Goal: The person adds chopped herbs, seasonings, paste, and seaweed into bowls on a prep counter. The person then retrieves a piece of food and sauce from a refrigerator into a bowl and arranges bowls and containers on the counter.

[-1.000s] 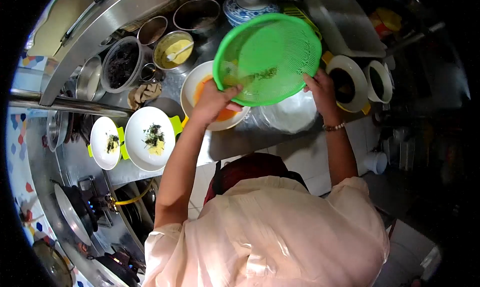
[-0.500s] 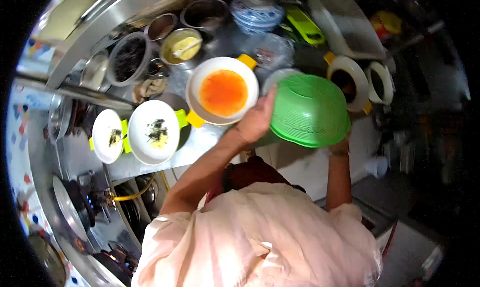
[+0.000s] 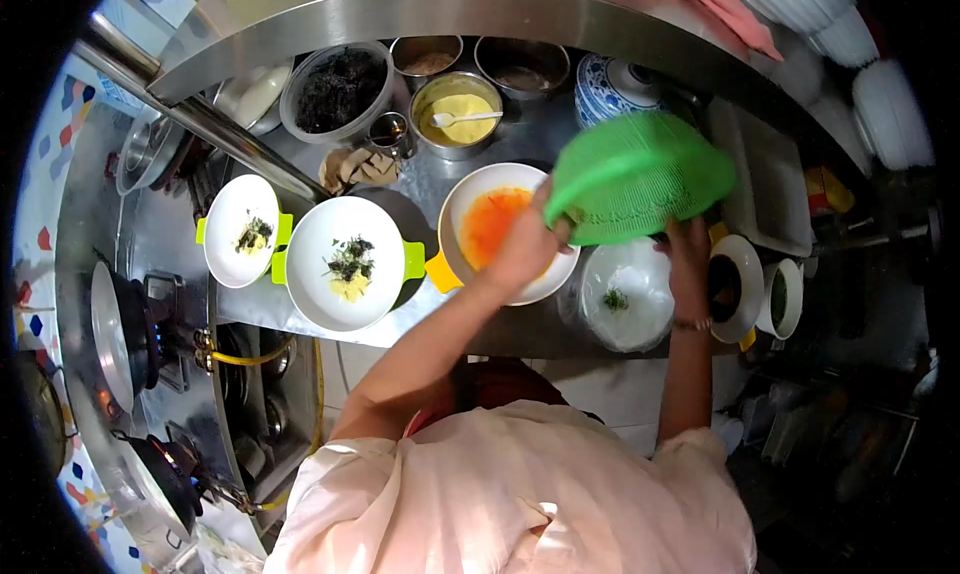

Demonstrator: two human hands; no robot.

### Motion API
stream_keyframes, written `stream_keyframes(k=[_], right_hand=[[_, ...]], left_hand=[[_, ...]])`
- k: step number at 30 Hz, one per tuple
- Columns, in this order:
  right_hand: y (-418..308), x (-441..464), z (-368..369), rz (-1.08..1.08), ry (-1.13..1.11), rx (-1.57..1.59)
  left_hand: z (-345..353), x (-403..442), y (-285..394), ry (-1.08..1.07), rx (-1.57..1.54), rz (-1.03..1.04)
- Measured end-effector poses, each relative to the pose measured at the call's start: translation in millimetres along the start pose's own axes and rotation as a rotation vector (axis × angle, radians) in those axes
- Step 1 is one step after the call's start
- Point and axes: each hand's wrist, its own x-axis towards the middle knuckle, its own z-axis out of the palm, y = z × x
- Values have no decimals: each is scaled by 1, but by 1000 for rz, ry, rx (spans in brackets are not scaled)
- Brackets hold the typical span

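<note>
A green plastic colander (image 3: 645,174) is tilted in the air, held between my two hands. My left hand (image 3: 532,236) closes on its left rim, over the edge of a white bowl (image 3: 455,209) with yellow handles and orange-red liquid. My right hand (image 3: 687,254) grips the lower right side, fingers partly hidden by the colander. Beneath stands a clear bowl (image 3: 650,319), with some chopped greens (image 3: 614,300) inside. To the left, two white dishes (image 3: 315,294) (image 3: 222,254) with green handles hold dark shreds and a yellow mash.
Along the back stand a tub of dark shreds (image 3: 340,89), a steel bowl of yellow paste (image 3: 458,104) with a white spoon, and a blue-and-white lidded pot (image 3: 612,89). A steel shelf edge (image 3: 450,9) overhangs them. Pans (image 3: 110,324) sit on lit burners at left.
The colander has risen toward the back of the counter and tipped, uncovering the clear bowl with greens. Both hands moved with it. My view has shifted, showing more of the shelf.
</note>
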Motion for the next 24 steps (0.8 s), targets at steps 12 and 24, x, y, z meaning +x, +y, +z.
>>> stream_keyframes(k=[12, 24], right_hand=[[14, 223, 167, -109, -60, 43], [10, 184, 237, -900, -86, -925]], left_hand=[[-103, -66, -3, 461, -296, -15], [-112, -171, -22, 799, -352, -76]])
